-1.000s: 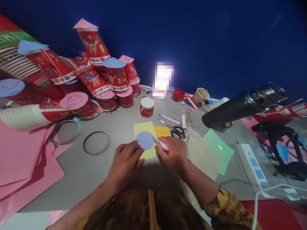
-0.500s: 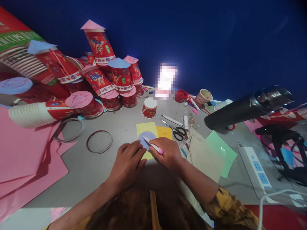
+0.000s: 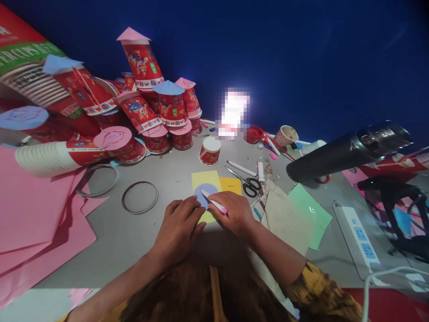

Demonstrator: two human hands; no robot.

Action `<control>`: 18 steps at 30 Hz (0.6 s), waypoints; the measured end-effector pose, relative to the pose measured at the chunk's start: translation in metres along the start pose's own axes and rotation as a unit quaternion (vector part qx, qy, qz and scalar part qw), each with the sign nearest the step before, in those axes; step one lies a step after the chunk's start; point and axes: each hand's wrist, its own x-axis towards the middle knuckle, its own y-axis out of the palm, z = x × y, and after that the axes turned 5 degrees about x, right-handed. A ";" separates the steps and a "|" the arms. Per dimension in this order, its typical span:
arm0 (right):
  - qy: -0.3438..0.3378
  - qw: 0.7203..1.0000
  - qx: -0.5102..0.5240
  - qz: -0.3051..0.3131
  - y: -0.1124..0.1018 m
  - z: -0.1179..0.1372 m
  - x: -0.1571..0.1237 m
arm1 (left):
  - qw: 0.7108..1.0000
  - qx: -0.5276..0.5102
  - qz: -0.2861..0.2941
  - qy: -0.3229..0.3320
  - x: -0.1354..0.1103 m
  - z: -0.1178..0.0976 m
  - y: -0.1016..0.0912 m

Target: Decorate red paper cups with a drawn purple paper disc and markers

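My right hand (image 3: 233, 213) is closed around a white marker with a pink cap (image 3: 214, 203), its tip resting on a pale blue paper circle (image 3: 208, 192). The circle lies on a yellow paper sheet (image 3: 204, 180) on the grey table. My left hand (image 3: 179, 223) lies flat beside it, fingers pressing the circle's left edge. An orange-yellow sheet (image 3: 231, 184) lies just right of the yellow one.
Scissors (image 3: 246, 182), markers and a glue stick (image 3: 260, 171) lie behind the papers. A red paper cup (image 3: 209, 150) stands further back, before a pile of decorated red cups (image 3: 147, 112). Pink sheets (image 3: 36, 214) and two rings (image 3: 140, 197) lie left; a green sheet (image 3: 310, 212), black flask (image 3: 345, 150) and power strip (image 3: 357, 239) right.
The marker tip has moved from the circle's right edge leftward onto the circle. My right hand shifted left with it; my left hand has hardly moved.
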 end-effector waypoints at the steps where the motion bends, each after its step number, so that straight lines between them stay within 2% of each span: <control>1: -0.004 1.000 0.003 -0.002 0.000 0.000 0.000 | 1.000 0.000 -0.001 0.001 0.000 0.000 0.000; 12: 0.001 0.998 0.031 -0.049 -0.015 0.005 -0.003 | 1.000 0.005 0.005 -0.006 0.002 -0.001 -0.003; 18: -0.007 0.998 0.053 -0.041 -0.011 0.004 -0.001 | 1.000 0.000 0.012 -0.012 -0.001 0.001 0.001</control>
